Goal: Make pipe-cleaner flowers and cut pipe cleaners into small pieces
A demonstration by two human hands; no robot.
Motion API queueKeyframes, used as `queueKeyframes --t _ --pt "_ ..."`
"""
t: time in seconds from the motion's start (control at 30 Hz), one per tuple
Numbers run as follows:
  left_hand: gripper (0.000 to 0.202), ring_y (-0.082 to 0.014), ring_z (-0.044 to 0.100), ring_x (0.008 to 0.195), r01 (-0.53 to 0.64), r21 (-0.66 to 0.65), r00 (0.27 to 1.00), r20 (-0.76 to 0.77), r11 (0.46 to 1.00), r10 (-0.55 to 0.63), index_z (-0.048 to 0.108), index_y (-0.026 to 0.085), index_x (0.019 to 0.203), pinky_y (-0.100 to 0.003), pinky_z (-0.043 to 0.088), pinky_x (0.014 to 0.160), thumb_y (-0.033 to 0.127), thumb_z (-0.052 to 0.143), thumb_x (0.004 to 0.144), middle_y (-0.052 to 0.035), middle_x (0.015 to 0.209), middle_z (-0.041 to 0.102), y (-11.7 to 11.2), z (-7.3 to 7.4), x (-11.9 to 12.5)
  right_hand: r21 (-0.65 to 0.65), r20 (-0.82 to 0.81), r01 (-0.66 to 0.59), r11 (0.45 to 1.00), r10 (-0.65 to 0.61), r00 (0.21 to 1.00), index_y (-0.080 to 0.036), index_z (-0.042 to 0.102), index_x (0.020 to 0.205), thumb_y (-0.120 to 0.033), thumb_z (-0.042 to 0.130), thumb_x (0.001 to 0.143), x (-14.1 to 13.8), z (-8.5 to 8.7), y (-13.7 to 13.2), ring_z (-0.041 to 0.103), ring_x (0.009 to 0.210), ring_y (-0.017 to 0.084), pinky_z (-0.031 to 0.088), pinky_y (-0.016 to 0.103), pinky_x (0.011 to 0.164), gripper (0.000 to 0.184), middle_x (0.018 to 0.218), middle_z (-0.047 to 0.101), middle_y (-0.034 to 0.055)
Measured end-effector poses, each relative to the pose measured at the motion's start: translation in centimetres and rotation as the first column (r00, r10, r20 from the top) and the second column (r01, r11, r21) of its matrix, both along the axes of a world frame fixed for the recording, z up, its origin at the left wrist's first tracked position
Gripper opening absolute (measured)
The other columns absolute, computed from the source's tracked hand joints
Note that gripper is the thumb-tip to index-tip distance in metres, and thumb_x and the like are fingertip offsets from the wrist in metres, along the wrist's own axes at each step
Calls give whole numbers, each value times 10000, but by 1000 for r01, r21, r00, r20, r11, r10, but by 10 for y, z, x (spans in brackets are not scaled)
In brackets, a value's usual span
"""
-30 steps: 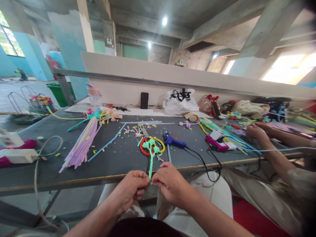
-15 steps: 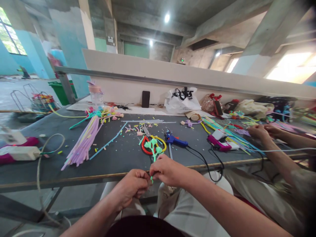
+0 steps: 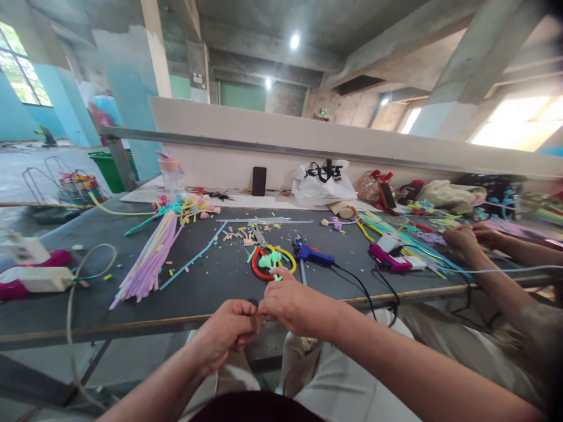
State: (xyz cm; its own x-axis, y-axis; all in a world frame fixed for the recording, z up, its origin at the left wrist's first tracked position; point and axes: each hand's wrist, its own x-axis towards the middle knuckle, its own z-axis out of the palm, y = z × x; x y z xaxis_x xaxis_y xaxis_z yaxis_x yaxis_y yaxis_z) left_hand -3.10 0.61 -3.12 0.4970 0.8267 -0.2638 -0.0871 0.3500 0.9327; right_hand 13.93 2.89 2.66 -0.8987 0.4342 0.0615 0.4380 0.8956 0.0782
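A light green pipe-cleaner flower stands out above my right hand, whose fingers are closed round its stem. My left hand is pinched at the stem's lower end, its fingertips meeting those of the right just past the table edge. Only a speck of green shows between the two hands; the rest of the stem is covered. Behind the flower lie scissors with red and yellow handles. A blue glue gun rests on the table to their right.
A bundle of lilac pipe cleaners lies left, near a white-and-magenta power strip. Another power strip is on the right, with cables trailing over the edge. A phone and plastic bag stand behind. A co-worker's hands work at right.
My hands have shifted slightly left, and the right hand now covers more of the stem. The flower head sits lower, with a right finger raised against it.
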Motion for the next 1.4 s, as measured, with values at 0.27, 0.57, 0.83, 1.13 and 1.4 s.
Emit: queueKeyframes --t 0.27,0.57,0.83,1.13,1.4 --pt "305 -21 246 356 -6 46 1000 -24 999 7 530 119 587 -196 109 383 391 602 705 62 421 390 12 13 -17 100 -92 -6 995 15 996 -172 596 743 -98 468 713 -7 4 9 511 645 151 226 393 894 150 621 613 17" --pt "387 -56 398 482 -6 247 1000 -13 969 10 640 124 864 -182 276 445 443 665 647 -16 677 578 -4 48 -44 -83 -462 18 996 -54 885 -185 551 720 -93 454 801 -3 24 -6 522 622 103 289 335 860 157 640 607 -17" --pt "168 -120 478 544 -157 734 828 -266 661 493 644 166 600 -225 347 547 300 624 699 -4 549 565 -12 64 -22 -119 -468 222 968 -252 847 -181 538 651 -118 438 793 -10 20 -21 486 573 127 345 266 622 185 584 577 6" --pt "302 -178 604 801 243 970 840 -221 21 495 661 166 1000 -279 463 768 90 454 794 -111 912 678 -8 23 -25 -819 -448 192 541 -811 377 -164 516 613 -210 509 704 -26 21 -22 380 442 75 294 193 447 102 473 460 -46" --pt "468 -189 567 980 160 951 851 -269 264 451 633 197 1041 -328 439 885 -3 400 688 -82 1022 647 4 27 -34 -914 -342 90 395 -871 354 -162 528 610 -247 539 658 -23 25 -24 359 409 64 264 189 422 98 451 486 -51"
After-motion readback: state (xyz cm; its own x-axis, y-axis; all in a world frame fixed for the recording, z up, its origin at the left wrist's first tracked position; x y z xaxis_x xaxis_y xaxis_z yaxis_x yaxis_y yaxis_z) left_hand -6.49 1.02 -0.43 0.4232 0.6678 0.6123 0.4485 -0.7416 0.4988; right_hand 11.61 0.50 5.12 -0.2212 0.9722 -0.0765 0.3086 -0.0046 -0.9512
